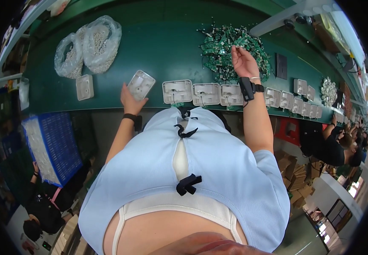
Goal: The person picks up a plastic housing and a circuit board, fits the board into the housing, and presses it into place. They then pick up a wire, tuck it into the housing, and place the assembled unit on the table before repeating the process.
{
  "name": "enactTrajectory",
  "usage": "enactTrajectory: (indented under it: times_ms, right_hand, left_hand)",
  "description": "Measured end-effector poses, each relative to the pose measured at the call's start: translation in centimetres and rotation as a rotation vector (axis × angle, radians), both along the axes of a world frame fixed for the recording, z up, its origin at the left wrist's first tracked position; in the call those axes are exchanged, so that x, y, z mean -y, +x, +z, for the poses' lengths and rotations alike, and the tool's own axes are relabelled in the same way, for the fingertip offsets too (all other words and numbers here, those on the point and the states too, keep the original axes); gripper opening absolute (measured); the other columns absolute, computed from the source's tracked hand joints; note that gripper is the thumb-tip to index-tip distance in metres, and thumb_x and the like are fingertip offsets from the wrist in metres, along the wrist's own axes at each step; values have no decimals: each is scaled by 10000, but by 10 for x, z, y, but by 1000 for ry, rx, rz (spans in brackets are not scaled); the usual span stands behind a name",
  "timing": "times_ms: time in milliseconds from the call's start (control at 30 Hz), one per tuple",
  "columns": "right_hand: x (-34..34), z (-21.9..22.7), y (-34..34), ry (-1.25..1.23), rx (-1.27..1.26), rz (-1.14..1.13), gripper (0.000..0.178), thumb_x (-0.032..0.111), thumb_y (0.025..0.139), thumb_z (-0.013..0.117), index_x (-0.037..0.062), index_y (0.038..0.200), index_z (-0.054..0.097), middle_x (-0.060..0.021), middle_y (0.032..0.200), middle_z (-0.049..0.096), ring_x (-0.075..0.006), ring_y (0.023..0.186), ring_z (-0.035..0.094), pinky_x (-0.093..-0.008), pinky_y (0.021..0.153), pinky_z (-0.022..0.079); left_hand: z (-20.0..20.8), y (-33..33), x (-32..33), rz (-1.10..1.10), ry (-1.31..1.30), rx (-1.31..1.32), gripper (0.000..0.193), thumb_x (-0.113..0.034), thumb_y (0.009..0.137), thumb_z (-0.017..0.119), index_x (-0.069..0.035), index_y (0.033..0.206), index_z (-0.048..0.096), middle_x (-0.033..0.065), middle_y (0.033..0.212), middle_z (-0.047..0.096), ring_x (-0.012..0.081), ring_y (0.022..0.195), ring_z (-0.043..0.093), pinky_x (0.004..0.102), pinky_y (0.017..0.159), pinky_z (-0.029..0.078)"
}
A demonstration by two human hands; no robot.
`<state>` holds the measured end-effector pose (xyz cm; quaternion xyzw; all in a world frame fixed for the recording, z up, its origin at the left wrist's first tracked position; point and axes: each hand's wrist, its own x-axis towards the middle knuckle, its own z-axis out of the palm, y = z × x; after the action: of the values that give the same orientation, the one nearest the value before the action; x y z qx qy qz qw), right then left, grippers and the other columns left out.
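Observation:
A white plastic housing (142,84), open side up and tilted, is gripped at its lower left edge by my left hand (132,100). Its fingers lie along the side and the thumb along the near end. My right hand (246,64) is over a heap of green circuit boards (222,53), palm turned up, with fingertips pinched together. What they pinch, if anything, is too small to make out. Between my hands stands a row of similar housings (177,92) at the table's near edge, some with wires and green boards at them.
Two clear bags of small white parts (101,44) sit at the far left, near a single housing (84,87). More housings (286,100) continue rightward past a black flat block (281,66). A blue crate stack (61,146) stands lower left. Other people work on both sides.

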<state>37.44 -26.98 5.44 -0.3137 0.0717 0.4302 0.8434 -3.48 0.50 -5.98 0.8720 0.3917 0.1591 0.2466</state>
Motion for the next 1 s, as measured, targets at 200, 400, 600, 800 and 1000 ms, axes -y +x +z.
enactTrajectory:
  times_ms: [200,400,600,800,1000]
  right_hand:
    - [-11,7,-31,147,50,63,116,78,993,633,1,1076,659,-96,1035,716,-204,956,716,-286,788,605]
    - [-41,57,-92,-229,597,-45,112,37,968,656,13,1073,683,-101,1050,733,-197,927,711,-268,801,560]
    - [-73,95,-140,-410,1257,41,86,-9,872,729,31,947,743,-77,970,757,-195,882,700,-288,812,532]
    - [-81,98,-152,-445,1772,36,108,-14,777,756,38,869,736,-59,925,756,-234,865,693,-343,811,518]
    - [-80,97,-148,-444,1867,64,118,-2,769,757,46,871,722,-54,894,739,-248,834,675,-361,781,506]
  left_hand:
    - [16,5,-3,20,-115,10,1185,-225,591,903,59,1523,229,286,1446,414,453,1340,425,499,1149,347]
    - [97,55,7,-201,-149,318,1162,-171,606,873,15,1541,209,267,1475,382,394,1337,462,448,1136,391]
    - [167,102,27,-354,-55,448,1103,-209,586,870,38,1480,273,259,1476,368,423,1329,452,454,1129,398]
    - [198,112,42,-425,-47,409,1005,-171,597,865,-8,1449,357,261,1552,298,420,1392,417,459,1134,394]
    - [201,114,47,-492,-20,420,1013,-206,583,874,22,1421,353,272,1521,356,446,1372,432,462,1129,402]
